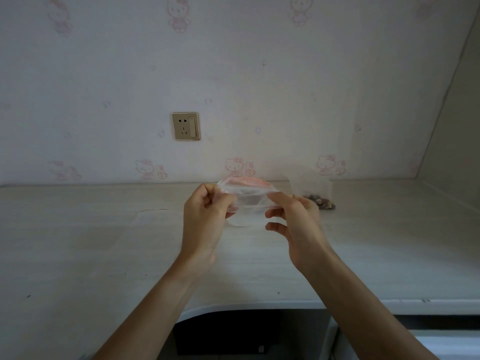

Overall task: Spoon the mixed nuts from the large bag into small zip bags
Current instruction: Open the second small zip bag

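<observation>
Small zip bag (246, 197) held above the desk (104, 242), pinched at either end by left hand (205, 214) and right hand (293, 216). Large bag (315, 194) behind, clear and faint; nuts partly hidden.

A big pale table (104, 242) w/ a wood-look top is filling the lower part of the view & running back to the wall. Its front edge is curving inward near the middle. A clear bag of mixed nuts (315, 196) is sitting on the table at the back, close to the wall, a bit to the right of center. The brown nuts are showing at the bottom of that bag. Something thin & clear (241, 222) is lying flat on the table near the middle; can't tell what it is. A few tiny dark specks are dotting the table near the front.
</observation>
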`<state>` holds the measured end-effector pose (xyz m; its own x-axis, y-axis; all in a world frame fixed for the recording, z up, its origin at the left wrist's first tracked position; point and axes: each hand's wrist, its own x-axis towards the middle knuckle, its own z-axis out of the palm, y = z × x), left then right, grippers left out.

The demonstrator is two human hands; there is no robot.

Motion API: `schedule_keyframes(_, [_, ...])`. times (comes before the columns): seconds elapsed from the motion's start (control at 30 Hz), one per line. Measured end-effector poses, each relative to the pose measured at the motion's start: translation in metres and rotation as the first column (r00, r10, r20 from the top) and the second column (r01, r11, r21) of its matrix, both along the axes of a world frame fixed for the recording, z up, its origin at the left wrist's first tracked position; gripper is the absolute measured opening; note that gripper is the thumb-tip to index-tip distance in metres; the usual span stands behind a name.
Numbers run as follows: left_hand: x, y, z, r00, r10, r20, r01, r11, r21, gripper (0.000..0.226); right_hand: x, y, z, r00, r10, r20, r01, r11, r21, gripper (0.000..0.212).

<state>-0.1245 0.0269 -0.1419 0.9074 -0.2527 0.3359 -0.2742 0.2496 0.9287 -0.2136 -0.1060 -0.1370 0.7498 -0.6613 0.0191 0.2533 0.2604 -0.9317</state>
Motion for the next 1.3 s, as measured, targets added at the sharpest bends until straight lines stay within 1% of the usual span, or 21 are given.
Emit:
schedule_keyframes(0.03, [-0.001,0.000,0.000,0.999,0.024,0.023,-0.024,1.000,0.005,0.019,0.001,0.001,0.000,1.000,-0.004,-0.010,0.004,1.000,-0.023,0.009])
schedule_keyframes(0.07, [-0.003,0.000,-0.001,0.998,0.051,0.048,-0.051,0.999,0.009,0.018,0.002,0.002,0.000,1.000,-0.019,-0.015,0.018,0.999,-0.043,0.005])
schedule_keyframes(0.17, [-0.005,-0.004,-0.003,0.984,0.135,0.114,-0.138,0.990,0.020,0.024,0.007,0.007,0.003,0.999,-0.043,-0.006,0.042,0.997,-0.067,0.008])
schedule_keyframes(0.3, [-0.007,-0.008,0.000,0.975,0.182,0.130,-0.183,0.983,-0.011,0.035,0.012,0.009,0.008,0.994,-0.110,-0.024,0.108,0.991,-0.084,0.027])
schedule_keyframes(0.37, [-0.006,-0.009,0.000,0.975,0.193,0.112,-0.193,0.981,-0.012,0.029,0.013,0.010,0.006,0.989,-0.143,-0.026,0.142,0.988,-0.063,0.023])
schedule_keyframes(0.47, [-0.001,-0.007,0.001,0.984,0.174,0.030,-0.173,0.985,-0.019,0.012,0.013,0.006,0.004,0.983,-0.181,-0.015,0.181,0.983,-0.029,0.006])
schedule_keyframes(0.57, [0.002,-0.002,0.002,0.992,0.097,-0.084,-0.103,0.992,-0.078,0.013,0.010,0.000,0.003,0.983,-0.179,-0.028,0.179,0.984,-0.011,0.004])
schedule_keyframes(0.67, [0.002,0.004,0.002,0.982,0.029,-0.189,-0.059,0.986,-0.157,0.013,0.005,-0.006,0.000,0.987,-0.157,-0.018,0.158,0.987,0.038,0.016])
schedule_keyframes(0.8, [0.001,0.012,-0.001,0.961,-0.081,-0.266,0.027,0.979,-0.203,0.016,-0.003,-0.010,-0.003,0.998,-0.063,0.003,0.063,0.992,0.108,0.017])
schedule_keyframes(0.87, [0.002,0.015,-0.001,0.933,-0.181,-0.313,0.103,0.963,-0.248,0.016,-0.006,-0.013,-0.007,1.000,0.005,0.029,-0.009,0.986,0.165,0.014])
schedule_keyframes(0.97, [0.004,0.020,-0.001,0.830,-0.389,-0.399,0.253,0.901,-0.352,0.008,-0.007,-0.018,-0.011,0.992,0.105,0.074,-0.121,0.959,0.255,0.019])
schedule_keyframes(1.07, [0.007,0.024,-0.004,0.746,-0.503,-0.436,0.346,0.852,-0.392,0.009,-0.009,-0.023,-0.014,0.975,0.182,0.124,-0.213,0.923,0.320,0.010])
schedule_keyframes(1.13, [0.010,0.026,-0.007,0.710,-0.545,-0.446,0.373,0.828,-0.418,0.009,-0.010,-0.026,-0.014,0.959,0.237,0.154,-0.278,0.891,0.360,0.007])
schedule_keyframes(1.23, [0.011,0.029,-0.009,0.701,-0.570,-0.428,0.425,0.816,-0.391,0.010,-0.012,-0.030,-0.015,0.932,0.318,0.177,-0.362,0.862,0.355,0.012])
schedule_keyframes(1.3, [0.010,0.028,-0.008,0.719,-0.557,-0.415,0.451,0.829,-0.332,0.009,-0.012,-0.030,-0.016,0.919,0.354,0.172,-0.392,0.865,0.312,0.024])
